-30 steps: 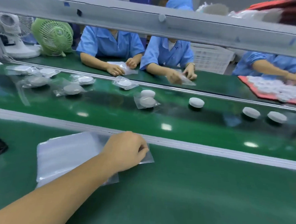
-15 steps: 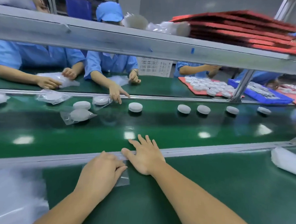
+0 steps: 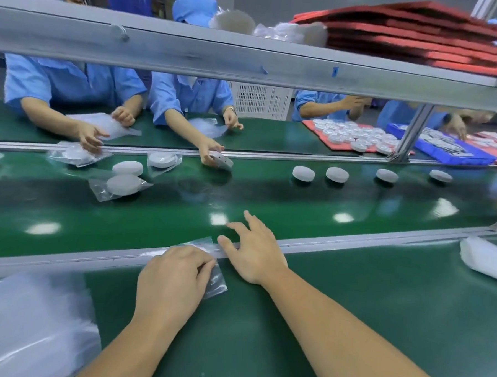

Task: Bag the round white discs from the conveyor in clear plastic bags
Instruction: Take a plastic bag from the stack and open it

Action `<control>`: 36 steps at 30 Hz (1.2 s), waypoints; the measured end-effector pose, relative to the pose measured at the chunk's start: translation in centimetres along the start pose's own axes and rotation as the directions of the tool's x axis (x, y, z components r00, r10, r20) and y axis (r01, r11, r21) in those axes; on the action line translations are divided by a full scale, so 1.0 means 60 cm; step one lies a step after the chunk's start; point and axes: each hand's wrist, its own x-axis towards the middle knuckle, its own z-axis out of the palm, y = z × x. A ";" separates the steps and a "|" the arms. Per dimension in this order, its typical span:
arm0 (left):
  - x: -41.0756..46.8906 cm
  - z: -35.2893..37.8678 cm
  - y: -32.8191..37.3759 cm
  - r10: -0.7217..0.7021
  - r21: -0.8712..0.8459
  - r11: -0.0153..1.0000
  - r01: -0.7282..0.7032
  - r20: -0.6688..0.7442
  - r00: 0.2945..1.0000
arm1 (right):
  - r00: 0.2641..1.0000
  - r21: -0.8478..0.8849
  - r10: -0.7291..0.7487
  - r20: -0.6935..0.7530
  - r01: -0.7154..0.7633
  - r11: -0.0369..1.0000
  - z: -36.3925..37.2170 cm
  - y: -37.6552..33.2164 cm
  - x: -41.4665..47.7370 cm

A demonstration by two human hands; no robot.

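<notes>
Bag stack: At the far left I see a pile of clear plastic bags (image 3: 30, 326) lying on the green worktop (image 3: 380, 296).
Left of belt: On the conveyor belt (image 3: 269, 201) I note a bagged disc (image 3: 120, 185), with a bare disc (image 3: 127, 167) just behind it. More bagged ones lie nearer the far rail.
Left hand: My left hand (image 3: 173, 276) sits at the worktop's far edge. Its grip is closed, fingers curled onto one clear bag (image 3: 215, 281).
Clear bag: It lies flat across the metal rail (image 3: 354, 243) between worktop and belt, with a corner showing to the right of the knuckles.
Right hand: My right hand (image 3: 255, 252) is just beside the left, over the rail. Its grip is wide open, fingers spread, holding nothing, with the fingertips above the belt's near edge.
Bare discs: Four round white discs (image 3: 303, 173) stand in a row on the belt's far side, well apart from both hands.
Far right: A white roll (image 3: 485, 258) lies on the worktop. I cannot tell its material.
</notes>
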 end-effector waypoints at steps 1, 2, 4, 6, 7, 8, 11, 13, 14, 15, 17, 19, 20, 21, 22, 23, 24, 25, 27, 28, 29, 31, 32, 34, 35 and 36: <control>0.000 0.001 -0.002 0.000 0.004 1.000 0.000 0.000 1.000 | 1.000 0.001 0.002 -0.007 -0.002 1.000 -0.001 -0.001 0.000; 0.000 0.001 -0.002 -0.001 0.002 1.000 0.001 0.003 1.000 | 1.000 0.006 0.006 -0.011 -0.006 1.000 -0.001 -0.002 -0.001; 0.000 0.000 -0.003 0.008 -0.010 1.000 -0.008 -0.012 1.000 | 0.999 0.028 0.029 -0.026 -0.028 0.999 -0.001 -0.003 -0.002; -0.002 -0.003 -0.001 0.000 -0.034 0.999 -0.001 -0.033 0.999 | 0.996 0.064 0.056 -0.075 -0.051 0.997 -0.002 -0.004 -0.004; -0.005 -0.005 0.000 -0.008 -0.054 0.999 0.005 -0.047 0.999 | 0.992 0.073 0.062 -0.109 -0.054 0.996 -0.002 -0.005 -0.006; -0.007 -0.005 0.001 -0.013 -0.073 0.997 0.009 -0.059 0.998 | 0.987 0.083 0.065 -0.149 -0.053 0.995 -0.002 -0.005 -0.008; -0.015 -0.002 0.004 0.010 -0.078 0.997 -0.015 -0.053 0.999 | 0.969 0.099 0.085 -0.230 -0.063 0.993 -0.002 -0.008 -0.008; -0.019 -0.002 0.002 0.005 -0.092 0.996 -0.009 -0.044 0.999 | 0.969 0.103 0.088 -0.230 -0.066 0.993 -0.001 -0.008 -0.008; -0.020 -0.004 0.001 -0.011 -0.104 0.995 0.006 -0.043 0.999 | 0.971 0.101 0.083 -0.223 -0.061 0.993 0.000 -0.007 -0.008; -0.020 -0.005 0.000 -0.026 -0.114 0.993 0.021 -0.045 0.999 | 0.975 0.097 0.078 -0.208 -0.059 0.994 0.001 -0.007 -0.007; -0.022 -0.009 -0.001 -0.044 -0.124 0.992 0.037 -0.052 0.998 | 0.980 0.106 0.080 -0.184 -0.061 0.993 0.002 -0.006 -0.007; -0.022 -0.011 0.000 -0.043 -0.130 0.991 0.035 -0.056 0.998 | 0.979 0.113 0.080 -0.189 -0.059 0.992 0.003 -0.006 -0.008; -0.022 -0.011 0.000 -0.045 -0.133 0.990 0.038 -0.054 0.997 | 0.978 0.112 0.074 -0.195 -0.052 0.992 0.004 -0.005 -0.008; -0.022 -0.011 0.000 -0.051 -0.134 0.990 0.044 -0.053 0.997 | 0.978 0.106 0.071 -0.198 -0.050 0.993 0.004 -0.005 -0.009; -0.022 -0.010 0.000 -0.056 -0.135 0.990 0.048 -0.053 0.997 | 0.977 0.096 0.071 -0.202 -0.052 0.994 0.004 -0.006 -0.010; -0.022 -0.010 -0.001 -0.058 -0.135 0.989 0.051 -0.053 0.997 | 0.976 0.090 0.078 -0.202 -0.061 0.994 0.003 -0.007 -0.011; -0.022 -0.009 -0.002 -0.057 -0.136 0.989 0.050 -0.052 0.997 | 0.976 0.083 0.083 -0.203 -0.067 0.994 0.002 -0.009 -0.012; -0.023 -0.009 -0.004 -0.055 -0.135 0.990 0.047 -0.053 0.997 | 0.976 0.073 0.082 -0.199 -0.069 0.995 0.000 -0.011 -0.012; -0.024 -0.008 -0.006 -0.055 -0.133 0.990 0.046 -0.061 0.997 | 0.978 0.042 0.069 -0.194 -0.062 0.997 -0.001 -0.014 -0.013; -0.024 -0.008 -0.007 -0.060 -0.133 0.990 0.051 -0.062 0.996 | 0.979 0.032 0.065 -0.194 -0.060 0.998 -0.002 -0.015 -0.012; -0.024 -0.007 -0.008 -0.064 -0.132 0.990 0.056 -0.062 0.996 | 0.979 0.028 0.069 -0.194 -0.064 0.998 -0.003 -0.016 -0.010; -0.024 -0.006 -0.009 -0.068 -0.131 0.990 0.060 -0.059 0.996 | 0.977 0.019 0.076 -0.197 -0.074 0.997 -0.003 -0.016 -0.008; -0.024 -0.005 -0.009 -0.071 -0.133 0.989 0.063 -0.056 0.996 | 0.978 0.000 0.068 -0.197 -0.069 0.998 -0.002 -0.014 -0.006; -0.021 -0.005 -0.009 -0.078 -0.138 0.988 0.070 -0.049 0.996 | 0.983 -0.051 0.040 -0.180 -0.050 0.997 0.002 -0.009 -0.002; -0.020 -0.005 -0.009 -0.079 -0.140 0.988 0.072 -0.047 0.996 | 0.985 -0.061 0.038 -0.165 -0.049 0.997 0.004 -0.008 -0.001; -0.019 -0.006 -0.009 -0.081 -0.143 0.987 0.074 -0.046 0.996 | 0.987 -0.064 0.043 -0.154 -0.054 0.997 0.005 -0.007 0.000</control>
